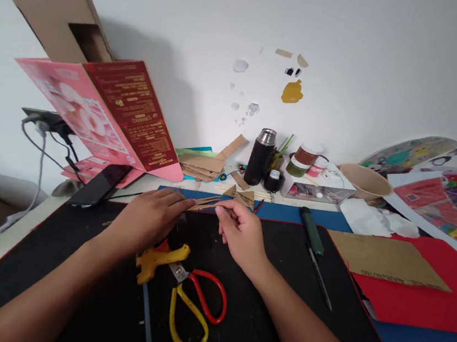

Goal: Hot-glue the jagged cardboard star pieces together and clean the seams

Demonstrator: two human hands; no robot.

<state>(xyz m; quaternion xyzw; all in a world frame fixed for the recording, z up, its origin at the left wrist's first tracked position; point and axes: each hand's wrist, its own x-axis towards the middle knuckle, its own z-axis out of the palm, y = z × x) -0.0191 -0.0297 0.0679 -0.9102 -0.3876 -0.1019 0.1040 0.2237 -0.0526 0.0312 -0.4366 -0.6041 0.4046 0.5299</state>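
Observation:
Thin brown cardboard strips (204, 203) stretch between my two hands above the black mat (260, 319). My left hand (152, 214) is palm-down with its fingers closed on the strips' left end; the fingertips are partly hidden. At the other end, the thumb and forefinger of my right hand (241, 231) pinch the strips. Just below my left hand lies a yellow tool that looks like a glue gun (159, 261), with a grey-blue rod (148, 316) running from it toward me. Beside it are scissors (197, 311) with one red and one yellow handle, their blades partly covered.
Right of my hands lie a green utility knife (311, 231) and a slim pointed tool (321, 278). A cardboard sheet (388, 259) rests on red sheets (420, 305). Behind stand a black flask (260, 158) and paint jars (307, 156). A phone (101, 184) leans at left.

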